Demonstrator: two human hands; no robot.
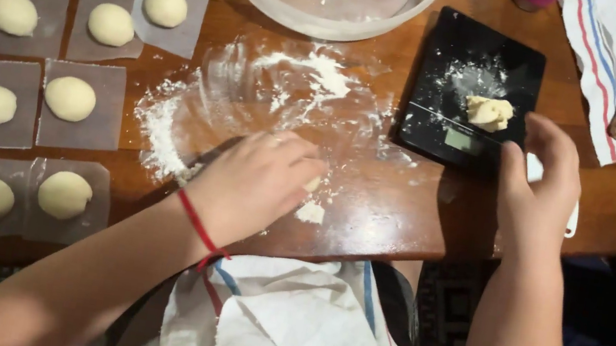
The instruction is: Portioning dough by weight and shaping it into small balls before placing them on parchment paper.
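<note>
Pale dough is sitting in a ragged lump on the black kitchen scale, just up and to the left of the right hand, whose fingers are hovering loosely curled and holding nothing, nearly touching it. The left hand is lying farther off on the floured wooden worktop, fingers curled down over a small scrap of dough; whether they are pinching anything I cannot tell. The lump's longer side is running left to right
</note>
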